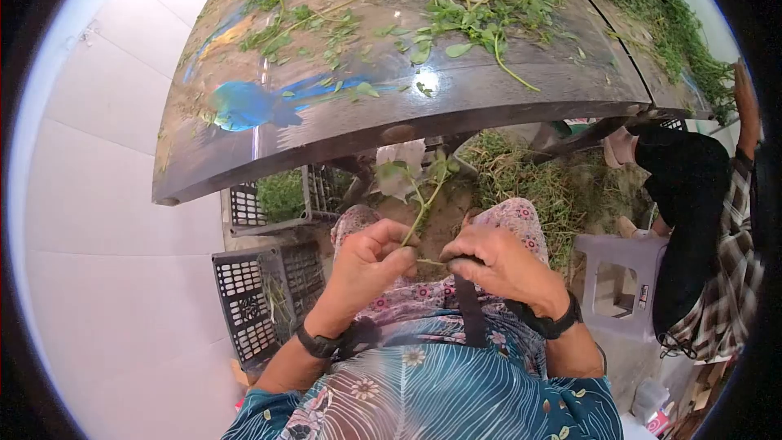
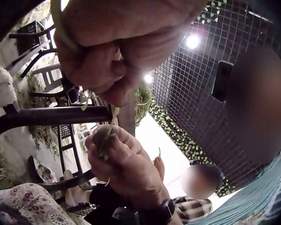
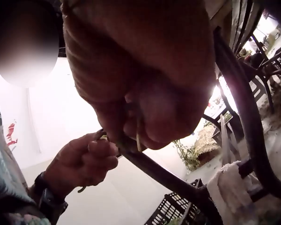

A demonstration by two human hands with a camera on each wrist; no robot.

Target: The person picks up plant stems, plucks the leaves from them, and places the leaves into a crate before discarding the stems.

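In the head view, my left hand pinches a green leafy stem that rises above its fingers toward the table edge. My right hand is beside it, thumb and fingertips closed on the other end of a thin stem piece running between both hands. In the left wrist view the right hand grips a bit of green stem below the left hand. The right wrist view has the left hand at lower left and the right hand close up and dark.
A wooden table carries piled green plants. Black crates stand at the left, one holding greens. Cut plants lie on the floor. At the right are a grey stool and a seated person in black trousers.
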